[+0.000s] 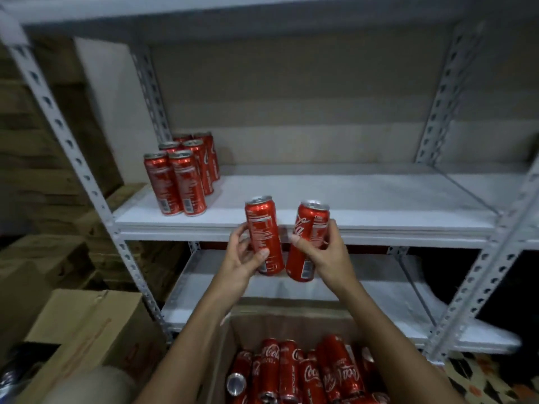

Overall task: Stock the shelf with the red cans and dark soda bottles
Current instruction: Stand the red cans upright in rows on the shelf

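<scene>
While both hands were raised in front of the rack, the scene stood as follows.

Shelf unit [291,225]: white boards on grey slotted uprights; the middle board served as the reference point for all positions below.

Cardboard box [224,360]: open-topped, below and in front of the middle board, at the bottom of the view.

Loose cans [315,371]: red, lying packed in the cardboard box, some with their silver ends showing.

Closed carton [87,325]: brown, left of the cardboard box and lower than the middle board.

Stocked cans [182,173]: six red cans upright in two touching rows at the left end of the middle board, running from front to back.

Left hand [245,260]: fingers and thumb wrapped round the left can [264,234], clasping its lower half.

Right hand [323,255]: fingers and thumb wrapped round the right can [309,240], clasping its mid-body.

Held cans: both roughly upright, tops tilted slightly apart, bases nearly touching; positioned in front of the front edge of the middle board, near its centre, not resting on it.

Dark soda bottles: could not be identified in this view.
</scene>
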